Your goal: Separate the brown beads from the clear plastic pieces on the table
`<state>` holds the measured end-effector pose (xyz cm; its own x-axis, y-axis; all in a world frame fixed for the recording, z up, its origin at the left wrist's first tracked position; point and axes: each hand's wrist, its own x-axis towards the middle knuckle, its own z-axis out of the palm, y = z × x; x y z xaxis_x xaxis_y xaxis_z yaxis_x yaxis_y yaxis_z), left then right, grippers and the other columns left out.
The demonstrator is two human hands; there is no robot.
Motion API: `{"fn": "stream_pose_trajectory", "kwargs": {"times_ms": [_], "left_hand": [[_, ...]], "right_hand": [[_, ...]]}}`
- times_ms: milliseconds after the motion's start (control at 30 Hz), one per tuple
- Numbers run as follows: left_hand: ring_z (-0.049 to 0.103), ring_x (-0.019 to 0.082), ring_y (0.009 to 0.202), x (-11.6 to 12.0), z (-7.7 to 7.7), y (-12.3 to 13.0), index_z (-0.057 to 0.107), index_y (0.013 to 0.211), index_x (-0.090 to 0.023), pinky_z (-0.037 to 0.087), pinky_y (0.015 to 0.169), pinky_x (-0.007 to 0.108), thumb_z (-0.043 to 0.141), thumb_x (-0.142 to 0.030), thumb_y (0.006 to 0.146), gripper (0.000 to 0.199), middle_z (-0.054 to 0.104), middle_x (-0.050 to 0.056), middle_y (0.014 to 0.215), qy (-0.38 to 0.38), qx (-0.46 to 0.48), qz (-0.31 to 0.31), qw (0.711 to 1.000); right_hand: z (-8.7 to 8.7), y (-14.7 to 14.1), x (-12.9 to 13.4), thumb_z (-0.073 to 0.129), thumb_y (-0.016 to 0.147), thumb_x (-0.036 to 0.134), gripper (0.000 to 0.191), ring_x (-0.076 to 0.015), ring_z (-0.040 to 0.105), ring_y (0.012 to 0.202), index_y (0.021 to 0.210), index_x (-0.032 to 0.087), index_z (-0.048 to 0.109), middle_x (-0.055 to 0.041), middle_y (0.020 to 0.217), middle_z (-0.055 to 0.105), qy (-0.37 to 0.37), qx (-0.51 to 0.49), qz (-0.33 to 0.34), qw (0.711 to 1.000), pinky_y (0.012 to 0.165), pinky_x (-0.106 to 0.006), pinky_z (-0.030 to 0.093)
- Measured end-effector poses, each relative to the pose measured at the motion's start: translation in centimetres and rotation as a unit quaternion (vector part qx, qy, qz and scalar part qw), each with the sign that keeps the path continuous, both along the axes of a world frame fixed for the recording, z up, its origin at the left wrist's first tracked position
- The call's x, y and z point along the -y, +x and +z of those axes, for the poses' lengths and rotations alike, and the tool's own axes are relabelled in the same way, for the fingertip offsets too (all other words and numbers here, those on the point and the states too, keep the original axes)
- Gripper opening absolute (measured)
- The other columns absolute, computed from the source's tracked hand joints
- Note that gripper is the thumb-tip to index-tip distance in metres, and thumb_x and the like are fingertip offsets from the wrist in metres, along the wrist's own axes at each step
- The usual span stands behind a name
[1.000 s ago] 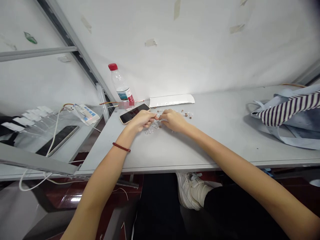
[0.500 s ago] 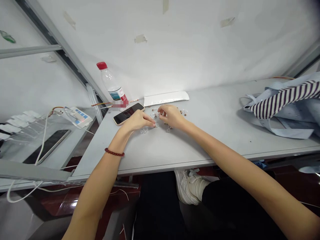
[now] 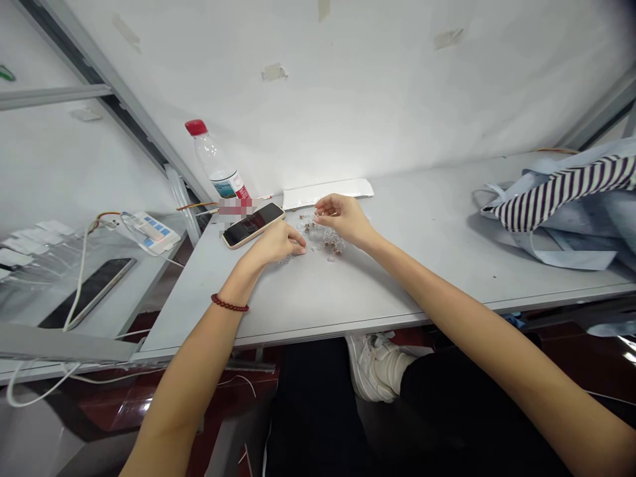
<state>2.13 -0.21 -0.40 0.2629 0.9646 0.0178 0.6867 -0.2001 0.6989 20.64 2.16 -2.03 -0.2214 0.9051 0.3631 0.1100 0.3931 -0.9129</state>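
Against a white wall [image 3: 348, 99] with scraps of tape, over a pale grey tabletop [image 3: 397, 271]. Holds thumb and forefinger nearly together on the left hand [image 3: 282, 242], low over the tabletop; cannot tell of anything pinched between them. Curls the fingers loosely on the right hand [image 3: 345, 218], with a gap showing between thumb and forefinger, above small clear pieces [image 3: 331, 246] with brown parts. Has these mostly between the hands, under and just beside the right fingertips, with a few more by the left hand's underside. Wears a dark red bracelet [image 3: 229, 304] on the left wrist. Farther out, near the left hand, keeps to a phone [image 3: 253, 225] lying flat and a red-capped bottle [image 3: 212, 159] upright; behind the right hand, to a flat white packet [image 3: 342, 191]; well off to the right, to a striped bag [image 3: 571, 205].
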Motion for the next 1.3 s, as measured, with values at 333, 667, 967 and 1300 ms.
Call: {"fn": "stream_pose_trajectory", "kwargs": {"times_ms": [333, 667, 967, 1300], "left_hand": [[0.025, 0.002, 0.037, 0.2, 0.9, 0.0, 0.058, 0.056, -0.011, 0.017, 0.034, 0.015, 0.072, -0.009, 0.07, 0.02, 0.034, -0.007, 0.045, -0.171, 0.309, 0.031, 0.935], [0.025, 0.001, 0.031, -0.2, 1.0, 0.5, 0.053, 0.064, -0.013, 0.018, 0.026, 0.013, 0.047, -0.014, 0.084, 0.021, 0.04, -0.003, 0.053, -0.321, 0.486, 0.068, 0.81], [0.022, 0.0, 0.033, 0.6, 0.7, 0.8, 0.058, 0.061, -0.012, 0.014, 0.031, 0.013, 0.068, -0.031, 0.083, 0.031, 0.027, -0.008, 0.048, -0.23, 0.37, 0.011, 0.9], [0.019, 0.001, 0.033, 0.5, 1.5, 0.7, 0.042, 0.052, -0.016, 0.012, 0.03, 0.012, 0.055, -0.021, 0.082, 0.033, 0.026, -0.008, 0.048, -0.244, 0.501, 0.021, 0.83]], "right_hand": [[0.1, 0.2, 0.4, 0.074, 0.062, 0.017, 0.038, -0.0173, 0.066, 0.077, 0.095, 0.018, 0.055, -0.0035, 0.086, 0.069, -0.07, -0.094, 0.024, 0.993, 0.073, -0.035, 0.055], [-0.5, -1.0, 1.4, 0.051, 0.083, 0.014, 0.016, -0.0195, 0.066, 0.094, 0.096, 0.021, 0.052, -0.0071, 0.098, 0.071, 0.116, 0.132, 0.005, 0.985, 0.077, -0.033, 0.047], [-0.5, -1.1, 1.7, 0.044, 0.088, 0.015, 0.015, -0.0159, 0.063, 0.075, 0.098, 0.022, 0.053, -0.0039, 0.089, 0.071, 0.162, 0.222, -0.026, 0.961, 0.07, -0.028, 0.04], [-0.5, -0.5, 0.9, 0.058, 0.077, 0.01, 0.016, -0.0175, 0.067, 0.079, 0.091, 0.019, 0.056, -0.0052, 0.087, 0.073, 0.048, 0.104, 0.028, 0.993, 0.071, -0.03, 0.047]]}}
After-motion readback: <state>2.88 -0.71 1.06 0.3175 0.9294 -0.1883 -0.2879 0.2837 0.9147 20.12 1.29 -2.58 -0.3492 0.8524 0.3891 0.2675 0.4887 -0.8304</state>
